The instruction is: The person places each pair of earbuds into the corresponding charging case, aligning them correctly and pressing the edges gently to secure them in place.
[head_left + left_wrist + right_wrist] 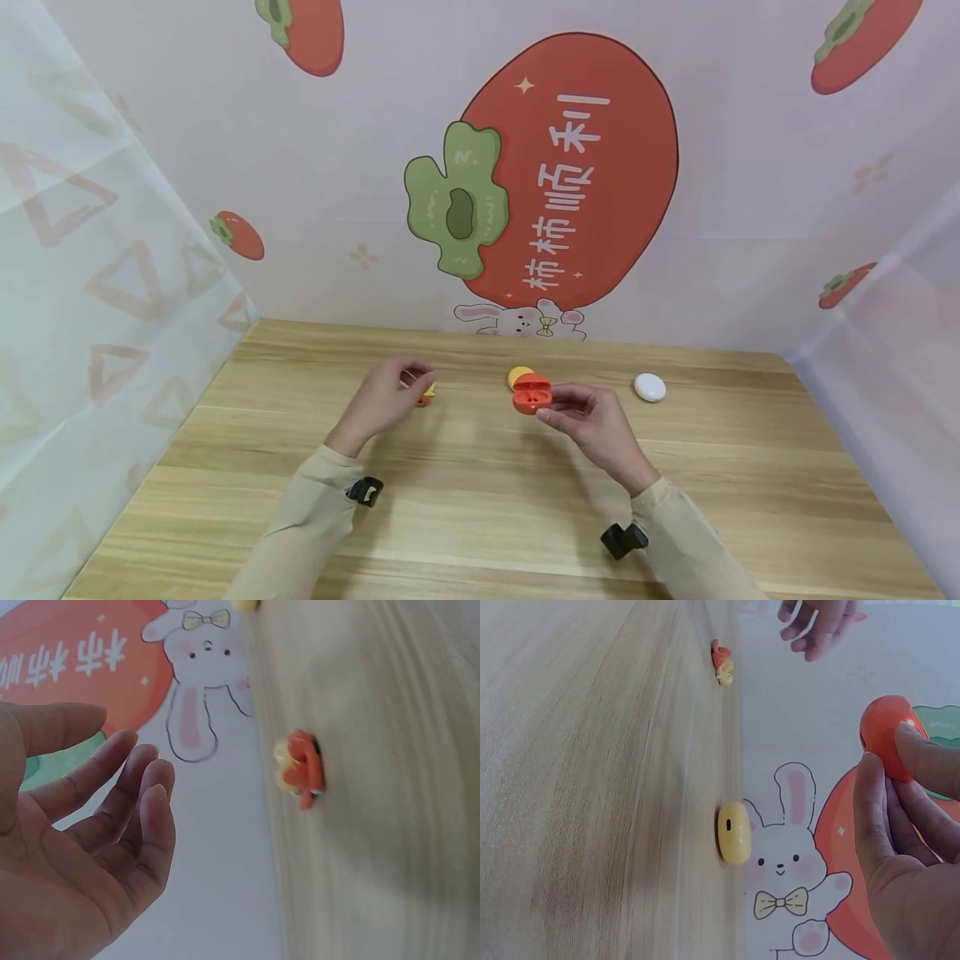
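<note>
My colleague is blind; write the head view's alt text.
Right hand holding an open red case above a wooden table; left hand, empty, near small red and yellow pieces. A yellow case lies behind the red one, a rounded white object farther right.

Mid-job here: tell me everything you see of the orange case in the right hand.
The orange case is small and rounded, with a smooth, slightly shiny surface that looks like plastic. In the head view its lid stands open, showing an orange inside with dark hollows; whether anything sits in them is too small to tell. The right hand pinches it between thumb and fingers, raised off the tabletop. The yellow case stands apart from it.
</note>
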